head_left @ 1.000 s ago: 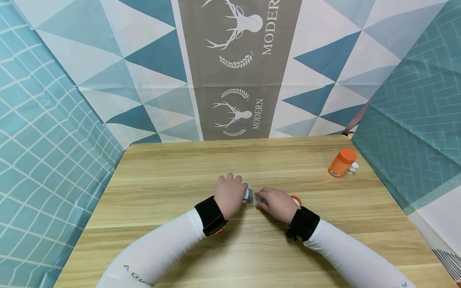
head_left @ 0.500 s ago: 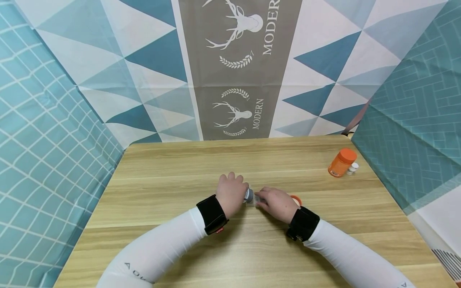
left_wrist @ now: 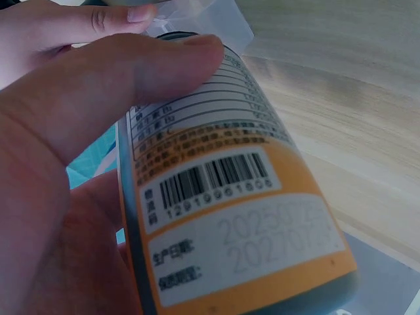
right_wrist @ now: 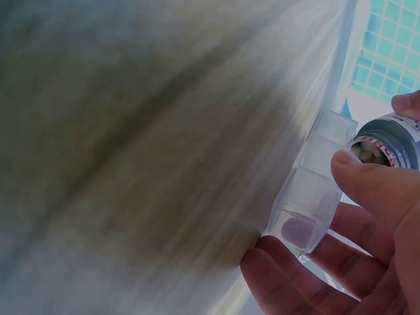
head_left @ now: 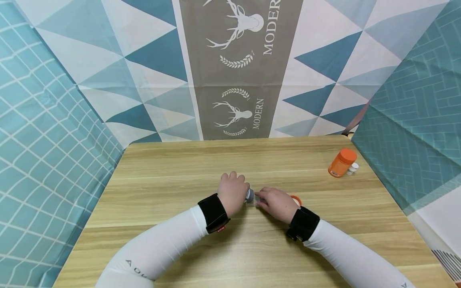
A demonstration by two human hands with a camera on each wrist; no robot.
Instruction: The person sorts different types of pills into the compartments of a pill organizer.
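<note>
My left hand (head_left: 233,193) grips a labelled bottle (left_wrist: 223,216) with an orange and white label and a barcode, tilted toward my right hand; its open mouth (right_wrist: 384,141) shows in the right wrist view. My right hand (head_left: 275,203) holds a clear pill box (right_wrist: 308,187) with small compartments, thumb on top and fingers beneath. A pale pill (right_wrist: 298,231) lies in one compartment. In the head view the bottle mouth (head_left: 249,195) sits between both hands above the wooden table (head_left: 180,176).
An orange bottle with an orange cap (head_left: 341,162) and a small white-capped vial (head_left: 353,168) stand at the table's far right. An orange ring-shaped thing (head_left: 296,199) peeks out behind my right hand. Patterned cloth walls (head_left: 54,120) enclose the table on three sides.
My left hand has shifted slightly to the right, bringing the bottle closer to the pill box. The right hand has stayed in place.
</note>
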